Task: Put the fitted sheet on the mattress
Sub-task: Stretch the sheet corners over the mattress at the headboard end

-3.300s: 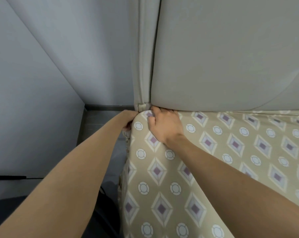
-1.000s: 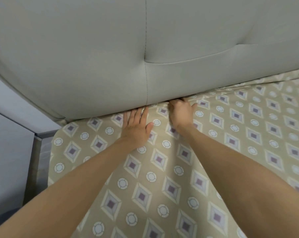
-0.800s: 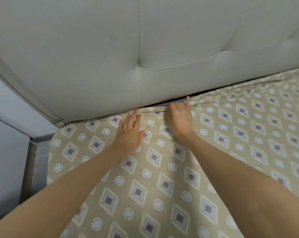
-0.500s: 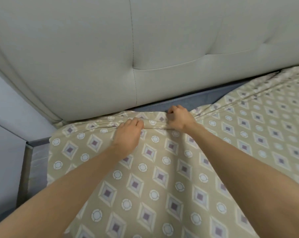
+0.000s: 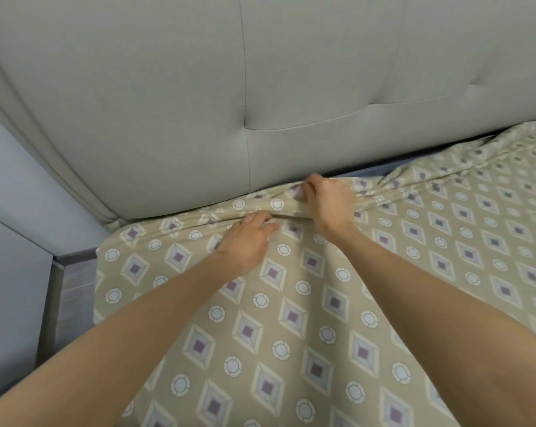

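The fitted sheet (image 5: 306,303), beige with purple diamonds and white circles, covers the mattress top. Its head-end edge is bunched into a ridge against the padded headboard. My right hand (image 5: 330,203) grips that ridge with curled fingers, right at the headboard's base. Just left and nearer, my left hand (image 5: 245,243) lies palm down on the sheet, fingertips curled under the fold. To the right, a strip of bare blue-grey mattress (image 5: 374,171) shows between sheet and headboard, with creases fanning out from my right hand.
The grey padded headboard (image 5: 199,87) fills the top of the view. At the left, a pale wall (image 5: 11,211) and a narrow gap with the bed frame's grey side (image 5: 69,291) run beside the mattress corner.
Both hands left the left corner and moved right along the head end. The flat sheet edge got pulled back into a bunched ridge, baring a mattress strip; the ridge now lies closer to the headboard.
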Action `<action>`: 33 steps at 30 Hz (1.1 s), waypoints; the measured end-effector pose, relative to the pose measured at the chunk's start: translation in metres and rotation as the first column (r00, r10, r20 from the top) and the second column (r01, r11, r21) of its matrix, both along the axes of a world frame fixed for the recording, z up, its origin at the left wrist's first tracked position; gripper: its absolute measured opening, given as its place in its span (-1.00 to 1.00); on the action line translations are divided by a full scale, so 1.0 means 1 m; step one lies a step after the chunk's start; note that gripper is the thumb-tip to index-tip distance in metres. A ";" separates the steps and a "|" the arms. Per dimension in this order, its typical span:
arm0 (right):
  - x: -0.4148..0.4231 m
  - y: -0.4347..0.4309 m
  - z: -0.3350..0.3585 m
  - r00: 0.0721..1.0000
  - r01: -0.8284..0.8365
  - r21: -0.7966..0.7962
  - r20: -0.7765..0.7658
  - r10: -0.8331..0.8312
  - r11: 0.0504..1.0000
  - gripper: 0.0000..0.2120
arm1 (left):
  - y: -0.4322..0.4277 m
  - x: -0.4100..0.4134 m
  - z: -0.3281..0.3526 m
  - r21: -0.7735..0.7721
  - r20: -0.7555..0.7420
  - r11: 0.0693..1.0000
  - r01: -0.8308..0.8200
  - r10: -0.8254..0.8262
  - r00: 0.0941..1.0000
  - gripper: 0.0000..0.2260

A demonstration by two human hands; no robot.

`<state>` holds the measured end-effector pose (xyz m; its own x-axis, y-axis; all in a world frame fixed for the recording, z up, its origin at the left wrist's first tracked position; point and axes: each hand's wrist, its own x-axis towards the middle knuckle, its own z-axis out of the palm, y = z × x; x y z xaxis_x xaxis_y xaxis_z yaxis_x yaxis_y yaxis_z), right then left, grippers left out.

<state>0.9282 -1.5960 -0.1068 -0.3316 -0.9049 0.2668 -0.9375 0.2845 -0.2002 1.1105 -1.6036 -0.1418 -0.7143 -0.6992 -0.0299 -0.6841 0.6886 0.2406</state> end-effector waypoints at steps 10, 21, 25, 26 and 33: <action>0.021 -0.005 -0.005 0.823 -0.061 -0.291 0.527 0.213 0.955 -0.80 | -0.028 -0.010 -0.017 0.197 0.188 0.959 -0.203 0.166 0.968 -0.55; -0.008 0.005 -0.065 0.887 -0.062 -0.105 0.450 0.103 0.993 -0.74 | -0.056 -0.028 -0.026 0.072 0.166 0.900 -0.429 0.414 0.895 -0.57; -0.006 -0.004 -0.074 0.883 0.012 -0.279 0.453 0.121 0.960 -0.77 | -0.060 -0.028 -0.036 0.048 0.024 0.884 -0.465 0.465 0.885 -0.64; -0.005 -0.005 -0.073 0.882 -0.002 -0.324 0.446 0.154 0.946 -0.73 | -0.061 -0.028 -0.038 0.049 -0.011 0.880 -0.472 0.473 0.881 -0.65; -0.004 -0.015 -0.077 0.992 -0.102 -0.024 0.072 0.103 0.994 -0.74 | -0.073 -0.034 -0.042 0.115 0.029 0.863 -0.491 0.491 0.871 -0.60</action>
<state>0.9240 -1.6109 -0.1843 -0.2565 -0.9298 0.2641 -0.9442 0.1826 -0.2743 1.0770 -1.6770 -0.1838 -0.2794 -0.9512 -0.1314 -0.9261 0.2308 0.2983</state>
